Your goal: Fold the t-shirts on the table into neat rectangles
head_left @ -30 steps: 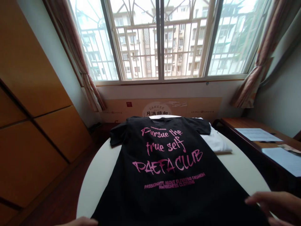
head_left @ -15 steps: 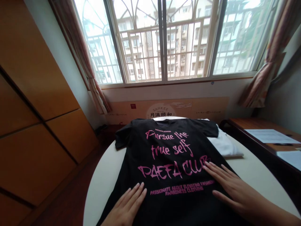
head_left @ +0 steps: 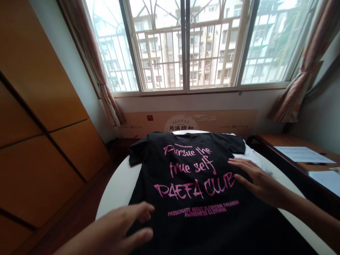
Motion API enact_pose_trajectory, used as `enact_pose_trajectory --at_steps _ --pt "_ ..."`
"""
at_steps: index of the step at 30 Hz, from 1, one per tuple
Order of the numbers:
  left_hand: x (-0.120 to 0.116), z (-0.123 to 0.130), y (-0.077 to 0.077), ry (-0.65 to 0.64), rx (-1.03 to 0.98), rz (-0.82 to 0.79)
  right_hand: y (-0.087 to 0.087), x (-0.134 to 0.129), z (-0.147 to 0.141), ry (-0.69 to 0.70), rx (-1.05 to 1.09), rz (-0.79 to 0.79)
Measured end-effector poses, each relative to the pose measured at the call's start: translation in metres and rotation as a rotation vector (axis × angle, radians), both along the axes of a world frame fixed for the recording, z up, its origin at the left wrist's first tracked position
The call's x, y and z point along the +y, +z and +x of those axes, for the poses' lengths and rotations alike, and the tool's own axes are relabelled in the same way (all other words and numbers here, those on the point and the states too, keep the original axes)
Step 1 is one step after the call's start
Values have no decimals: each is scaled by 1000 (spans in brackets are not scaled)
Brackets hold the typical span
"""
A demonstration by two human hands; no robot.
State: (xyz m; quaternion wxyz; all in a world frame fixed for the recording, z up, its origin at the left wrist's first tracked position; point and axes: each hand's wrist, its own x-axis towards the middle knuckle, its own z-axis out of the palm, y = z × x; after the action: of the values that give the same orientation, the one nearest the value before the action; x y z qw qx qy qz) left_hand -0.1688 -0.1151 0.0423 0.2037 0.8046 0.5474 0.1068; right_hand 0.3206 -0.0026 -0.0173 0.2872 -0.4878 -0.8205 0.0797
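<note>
A black T-shirt (head_left: 183, 180) with pink lettering lies spread on a round white table (head_left: 113, 191), its collar toward the window. My left hand (head_left: 127, 225) is over the shirt's lower left side, fingers bent and the thumb apart from them, with nothing in its grasp. Over the right side, beside the end of the large lettering, my right hand (head_left: 251, 175) has its fingers stretched out. Whether it touches the cloth, I cannot tell. Folded white cloth (head_left: 252, 157) shows partly behind the shirt's right sleeve.
On the right stands a wooden desk (head_left: 268, 140) with sheets of paper (head_left: 302, 154) and a dark pen (head_left: 316, 163). Tall wooden cabinet doors (head_left: 39, 173) fill the left. A barred window (head_left: 186, 53) with tied curtains (head_left: 294, 92) is beyond the table.
My left hand has come off its flat position on the shirt, its fingers now curved. The right hand has moved up and away from me along the right side. The shirt lies nearly the same.
</note>
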Motion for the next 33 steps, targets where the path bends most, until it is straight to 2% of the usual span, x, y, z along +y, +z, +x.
enact_pose_trajectory --at_steps 2,4,6,8,11,14,17,22,23,25,27,29,31,33 --pt "49 10 25 63 11 66 8 39 -2 -19 5 -11" --pt "106 11 32 178 43 188 11 83 -2 -58 -11 -43" --pt "161 2 27 385 97 261 8 127 0 -135 -32 -89" --pt "207 -15 17 603 179 269 1 164 6 -270 -71 -150" --pt "252 -46 2 820 273 263 -13 200 18 -394 -115 -203" --pt "273 -71 -11 839 283 196 -27 216 30 -436 -119 -229" --pt "282 -85 -17 829 224 180 -38 222 39 -458 -121 -253" --pt "283 -96 -9 1032 95 520 -42 226 46 -479 -135 -284" --pt "282 -97 -8 1042 85 541 -41 227 47 -484 -136 -289" --pt "280 -97 -6 1007 106 423 -35 228 49 -488 -136 -300" --pt "281 -90 -5 962 187 227 -26 231 50 -485 -132 -313" --pt "286 -76 -3 930 268 165 -15 235 49 -483 -122 -316" --pt "295 -53 1 859 267 280 -5 242 39 -474 -110 -307" --pt "308 -24 8 676 195 418 2 253 20 -434 -101 -296"
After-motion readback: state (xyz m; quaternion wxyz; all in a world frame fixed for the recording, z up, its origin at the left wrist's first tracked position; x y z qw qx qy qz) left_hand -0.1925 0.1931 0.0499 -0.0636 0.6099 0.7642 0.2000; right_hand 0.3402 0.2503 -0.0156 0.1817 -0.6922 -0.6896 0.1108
